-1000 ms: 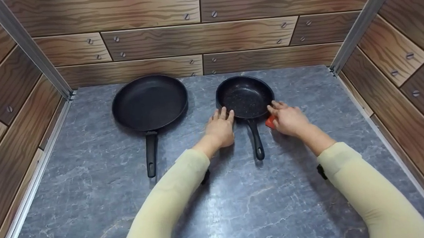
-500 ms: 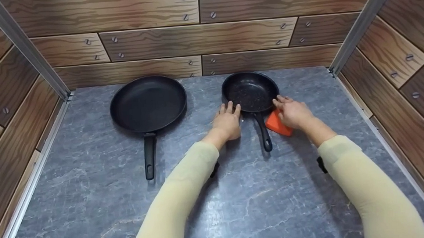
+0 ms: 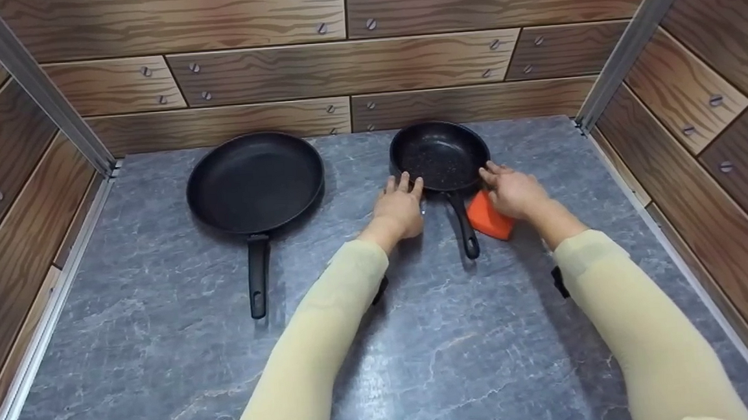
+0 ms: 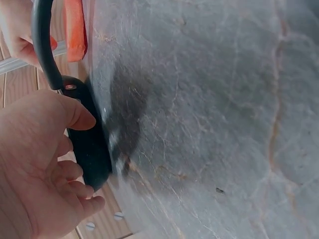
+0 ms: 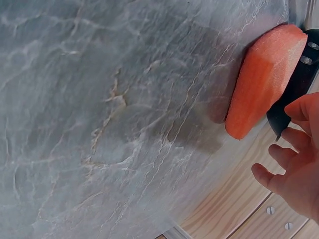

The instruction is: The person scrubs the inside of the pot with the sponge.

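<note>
A small black frying pan with a speckled inside sits at the back right of centre, its handle pointing toward me. My left hand touches the pan's near left side with outstretched fingers. In the left wrist view, the left thumb rests against the dark outer wall. My right hand has its fingertips at the pan's right rim, thumb side toward the pan. Just below that hand, beside the handle, lies an orange wedge-shaped piece that looks like a sponge. In the right wrist view, the orange piece stands apart from the fingers.
To the left lies a larger black frying pan, its handle also toward me. Both stand on a grey marbled tabletop. Wood-patterned walls with metal corner posts enclose the back and sides.
Between both hands, the small pan has moved a little right and farther back, mostly in the first half second. More of the orange piece shows beside its handle.
</note>
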{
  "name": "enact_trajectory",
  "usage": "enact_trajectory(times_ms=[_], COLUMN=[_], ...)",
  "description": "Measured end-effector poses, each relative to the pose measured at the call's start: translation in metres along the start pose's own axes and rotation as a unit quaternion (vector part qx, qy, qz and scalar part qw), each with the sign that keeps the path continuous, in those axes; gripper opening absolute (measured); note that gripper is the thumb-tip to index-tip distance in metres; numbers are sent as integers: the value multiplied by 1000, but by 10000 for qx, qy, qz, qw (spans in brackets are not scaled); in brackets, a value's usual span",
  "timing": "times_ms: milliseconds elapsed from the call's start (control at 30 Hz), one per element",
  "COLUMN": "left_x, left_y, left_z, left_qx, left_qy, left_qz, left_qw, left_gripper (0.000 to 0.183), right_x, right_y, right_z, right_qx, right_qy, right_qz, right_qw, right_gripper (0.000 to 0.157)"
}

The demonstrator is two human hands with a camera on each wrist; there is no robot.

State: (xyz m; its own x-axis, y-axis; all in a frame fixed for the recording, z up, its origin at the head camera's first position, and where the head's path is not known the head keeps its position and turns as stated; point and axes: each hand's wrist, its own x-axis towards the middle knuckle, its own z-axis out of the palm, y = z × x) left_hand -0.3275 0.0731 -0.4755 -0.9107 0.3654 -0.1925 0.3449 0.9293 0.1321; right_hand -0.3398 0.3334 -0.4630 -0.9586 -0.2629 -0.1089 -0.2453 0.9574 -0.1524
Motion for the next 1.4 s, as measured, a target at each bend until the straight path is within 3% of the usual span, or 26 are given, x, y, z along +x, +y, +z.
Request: enact_trajectory(times_ms=[367,633,833,1100,1400], left_x=[-2,-12,-33,-75,-124], left_y=[-9,-25,-41,-85,-157], left_z=[-5,-9,-30,-55,-59], left_qx=[-15,-18,171,473,331], left_qy=[-135,115,480,672,1008], left_qz=[-38,199,338,398,168], left_qw=[9999,9997,9981,9958,9942], left_gripper=[77,77,81,83,81], right_x=[7,11,9,6,8], right_y=[-7,-14,-30,-71,-139], right_z=[0,-1,-11,-20,-20], right_qx=[192,275,346,129,25], right_qy=[-65,74,479,981,997], right_qz=[-12,-112,-108,-572,-1095], right_qw=[9998,9995,9982,9934,9890], right_gripper=[63,65,66,64,65])
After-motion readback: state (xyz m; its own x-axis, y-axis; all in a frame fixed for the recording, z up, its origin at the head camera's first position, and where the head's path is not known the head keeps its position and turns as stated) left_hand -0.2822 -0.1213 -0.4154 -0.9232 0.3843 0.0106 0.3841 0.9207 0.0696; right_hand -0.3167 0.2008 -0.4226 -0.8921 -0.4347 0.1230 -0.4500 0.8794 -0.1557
